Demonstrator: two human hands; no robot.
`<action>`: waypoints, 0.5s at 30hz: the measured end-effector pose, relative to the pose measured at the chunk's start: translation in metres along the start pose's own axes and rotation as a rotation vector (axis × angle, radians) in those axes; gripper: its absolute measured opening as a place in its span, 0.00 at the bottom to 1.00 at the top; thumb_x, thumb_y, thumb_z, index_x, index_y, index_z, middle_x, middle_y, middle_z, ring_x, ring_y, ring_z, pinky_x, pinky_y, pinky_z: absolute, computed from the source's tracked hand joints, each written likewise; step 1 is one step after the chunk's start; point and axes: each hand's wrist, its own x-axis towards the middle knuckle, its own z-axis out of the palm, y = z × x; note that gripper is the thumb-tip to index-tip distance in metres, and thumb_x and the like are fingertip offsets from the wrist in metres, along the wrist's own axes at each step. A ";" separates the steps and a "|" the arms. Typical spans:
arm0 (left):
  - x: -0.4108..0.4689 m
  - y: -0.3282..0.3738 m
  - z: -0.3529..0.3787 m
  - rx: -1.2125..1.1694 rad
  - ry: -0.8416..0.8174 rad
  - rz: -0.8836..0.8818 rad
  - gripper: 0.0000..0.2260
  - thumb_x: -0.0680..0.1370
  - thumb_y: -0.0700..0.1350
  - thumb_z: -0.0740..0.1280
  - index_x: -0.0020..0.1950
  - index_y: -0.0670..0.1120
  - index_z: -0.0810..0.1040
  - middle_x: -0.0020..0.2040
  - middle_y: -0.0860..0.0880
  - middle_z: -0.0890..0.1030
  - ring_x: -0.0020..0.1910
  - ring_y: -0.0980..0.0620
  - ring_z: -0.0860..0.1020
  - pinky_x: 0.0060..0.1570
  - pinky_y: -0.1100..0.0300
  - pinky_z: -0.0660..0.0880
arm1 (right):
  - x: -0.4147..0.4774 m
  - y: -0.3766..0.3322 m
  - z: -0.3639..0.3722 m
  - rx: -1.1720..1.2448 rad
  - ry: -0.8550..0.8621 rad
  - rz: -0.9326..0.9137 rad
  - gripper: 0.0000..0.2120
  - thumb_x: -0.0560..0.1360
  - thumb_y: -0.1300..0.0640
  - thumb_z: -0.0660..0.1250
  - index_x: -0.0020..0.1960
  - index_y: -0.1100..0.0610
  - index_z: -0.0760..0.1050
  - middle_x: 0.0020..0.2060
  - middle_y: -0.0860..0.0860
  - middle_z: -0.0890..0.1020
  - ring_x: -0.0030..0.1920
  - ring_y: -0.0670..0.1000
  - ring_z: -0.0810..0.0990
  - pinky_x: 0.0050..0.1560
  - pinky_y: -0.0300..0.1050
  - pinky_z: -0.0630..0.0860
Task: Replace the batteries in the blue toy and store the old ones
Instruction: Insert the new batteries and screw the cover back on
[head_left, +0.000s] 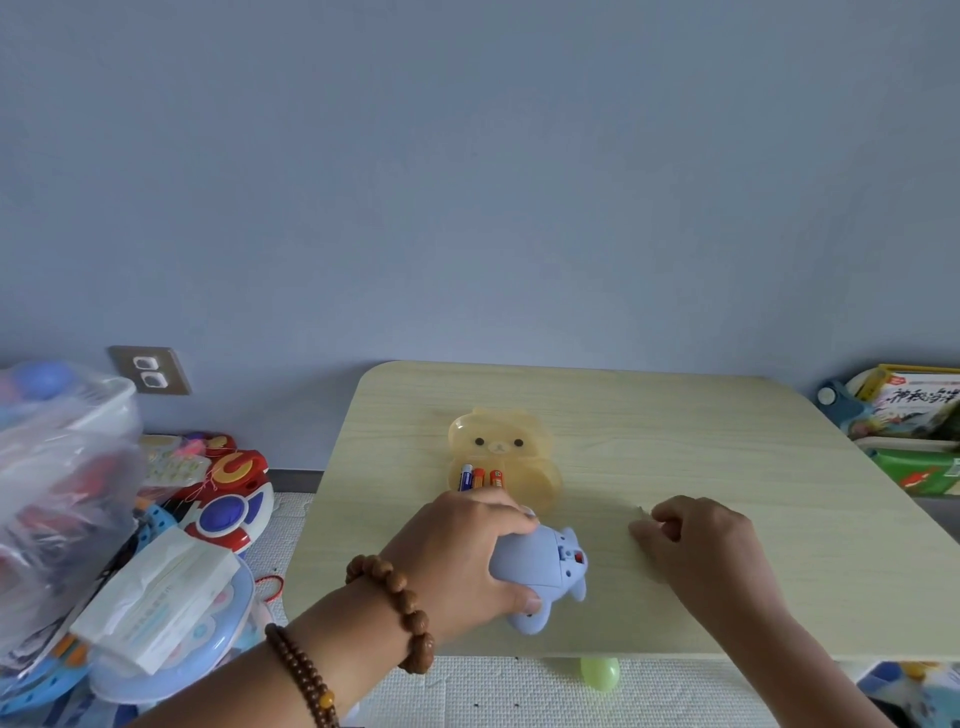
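The blue plastic animal-shaped toy (540, 569) is held on its back near the front edge of the pale wooden table (727, 447), gripped by the left hand (457, 551). Its battery hatch faces the right hand (696, 535), which lies just beside it, fingers curled; whether anything is pinched cannot be told. Batteries (480, 478) lie in the translucent orange bear-shaped case (501, 460) directly behind the toy.

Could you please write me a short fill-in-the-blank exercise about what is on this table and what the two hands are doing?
1. The left hand holds the blue toy on the ____.
2. The batteries lie in a translucent case shaped like a ____.
3. A beaded ____ circles the left wrist.
4. The right hand is to the ____ of the toy.

Missing words: table; bear; bracelet; right
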 end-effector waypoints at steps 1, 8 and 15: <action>0.000 0.001 0.000 0.000 0.000 0.001 0.31 0.66 0.58 0.77 0.67 0.54 0.76 0.65 0.65 0.74 0.61 0.63 0.73 0.61 0.64 0.72 | -0.003 -0.002 -0.004 -0.022 0.060 -0.078 0.09 0.73 0.53 0.75 0.50 0.57 0.84 0.40 0.50 0.81 0.38 0.49 0.79 0.40 0.45 0.77; -0.001 0.001 -0.003 -0.057 -0.034 0.009 0.29 0.65 0.57 0.78 0.65 0.56 0.78 0.61 0.63 0.77 0.59 0.63 0.75 0.60 0.63 0.74 | -0.053 -0.023 -0.006 0.061 -0.306 -0.687 0.34 0.66 0.44 0.75 0.70 0.37 0.68 0.67 0.34 0.72 0.63 0.38 0.74 0.57 0.35 0.74; -0.010 -0.001 -0.022 -0.178 -0.112 0.040 0.33 0.70 0.68 0.68 0.72 0.56 0.71 0.69 0.60 0.74 0.66 0.66 0.71 0.66 0.64 0.71 | -0.057 -0.032 -0.004 0.481 -0.330 -0.462 0.18 0.71 0.43 0.75 0.60 0.39 0.81 0.50 0.40 0.85 0.46 0.43 0.84 0.49 0.41 0.81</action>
